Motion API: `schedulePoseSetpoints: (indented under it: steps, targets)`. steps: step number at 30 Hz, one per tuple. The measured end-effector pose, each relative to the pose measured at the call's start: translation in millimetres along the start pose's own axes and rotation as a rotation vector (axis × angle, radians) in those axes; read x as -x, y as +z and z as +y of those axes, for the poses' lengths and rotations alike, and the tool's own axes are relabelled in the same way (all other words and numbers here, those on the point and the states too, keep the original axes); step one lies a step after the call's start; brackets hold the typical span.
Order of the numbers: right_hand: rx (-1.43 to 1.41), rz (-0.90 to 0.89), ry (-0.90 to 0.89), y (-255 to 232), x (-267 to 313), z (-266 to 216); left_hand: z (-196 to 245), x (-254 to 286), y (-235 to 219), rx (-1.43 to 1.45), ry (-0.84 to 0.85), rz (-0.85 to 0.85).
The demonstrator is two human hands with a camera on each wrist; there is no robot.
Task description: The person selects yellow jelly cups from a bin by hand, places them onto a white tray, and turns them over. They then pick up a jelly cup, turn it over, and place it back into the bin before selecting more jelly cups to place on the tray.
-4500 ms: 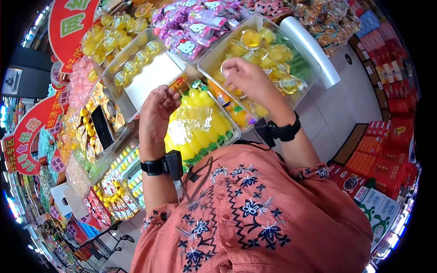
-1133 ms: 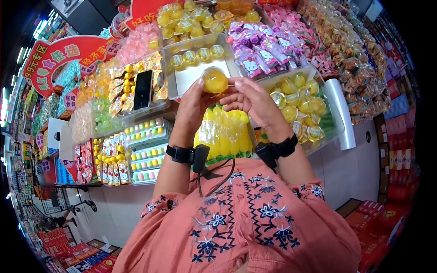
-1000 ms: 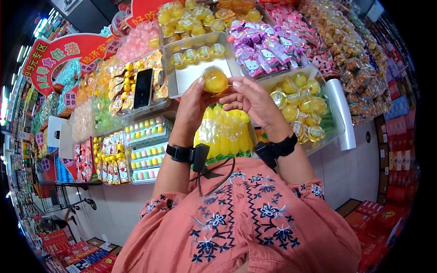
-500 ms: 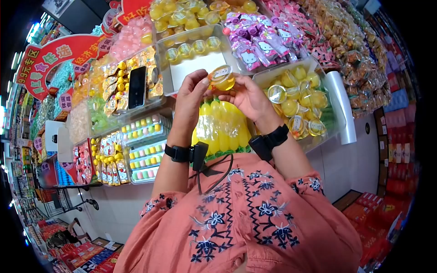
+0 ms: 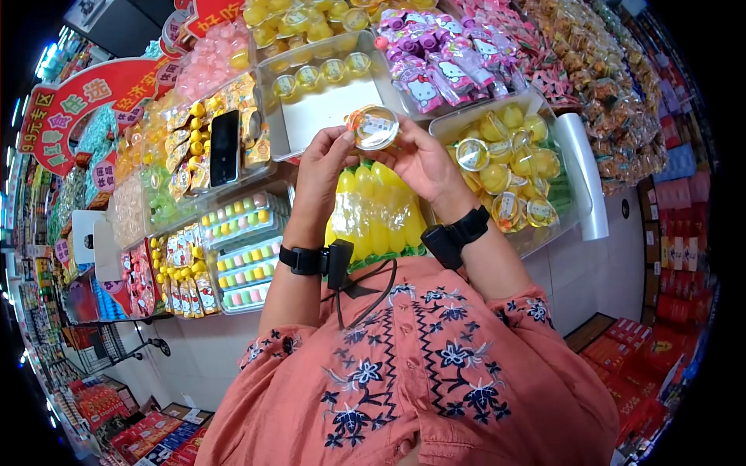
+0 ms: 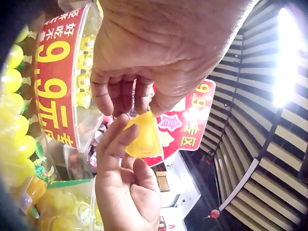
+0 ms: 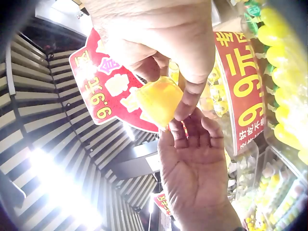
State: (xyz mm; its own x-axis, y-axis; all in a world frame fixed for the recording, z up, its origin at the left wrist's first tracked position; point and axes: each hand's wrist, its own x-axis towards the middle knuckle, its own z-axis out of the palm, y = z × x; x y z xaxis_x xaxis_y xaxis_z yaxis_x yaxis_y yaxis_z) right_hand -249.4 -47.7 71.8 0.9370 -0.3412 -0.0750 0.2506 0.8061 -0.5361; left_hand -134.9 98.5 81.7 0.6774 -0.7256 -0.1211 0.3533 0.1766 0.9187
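A yellow jelly cup [image 5: 376, 127] is held up between both hands, its round printed lid turned toward the head camera. My left hand [image 5: 325, 161] pinches the cup's left edge with thumb and fingertips. From the other side my right hand [image 5: 426, 165] grips it, with fingers along its right edge and underside. The right wrist view shows the yellow body of the cup [image 7: 160, 100] between the right thumb and fingers, the left thumb at its tip. Below the hands lies a wrapped bunch of yellow banana-shaped sweets [image 5: 377, 213].
Behind the hands stands a clear bin [image 5: 320, 105] with a row of jelly cups along its back. More jelly cups fill a clear bin [image 5: 509, 167] at the right, with a roll of plastic film [image 5: 584, 179] at its edge. A phone [image 5: 225, 147] lies on sweets at left.
The left hand had nothing in it and the right reached into the right bin; later both held the cup. Since then the cup has turned from its domed side to its lid.
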Motion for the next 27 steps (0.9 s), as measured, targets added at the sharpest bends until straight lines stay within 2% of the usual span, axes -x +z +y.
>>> schedulePoseSetpoints:
  steps: [7,13,16,20,21,27]
  targets:
    - [-0.011,-0.008,0.019,-4,-1,0,1,-3,4,-0.036,-0.014,0.032]
    - [0.010,0.002,0.064,-19,-5,0,-4,-11,2,-0.125,-0.009,0.006]
    - [0.037,0.048,0.118,-24,-5,2,8,-15,6,-0.177,0.010,-0.034]
    - [0.113,0.116,0.185,-25,-8,5,26,-22,4,-0.323,-0.127,-0.195]
    - [0.127,0.136,0.193,-24,-8,4,24,-26,3,-0.335,-0.117,-0.190]
    - [0.242,0.147,0.169,-16,-14,-5,29,-52,-4,-0.221,-0.301,-0.294]
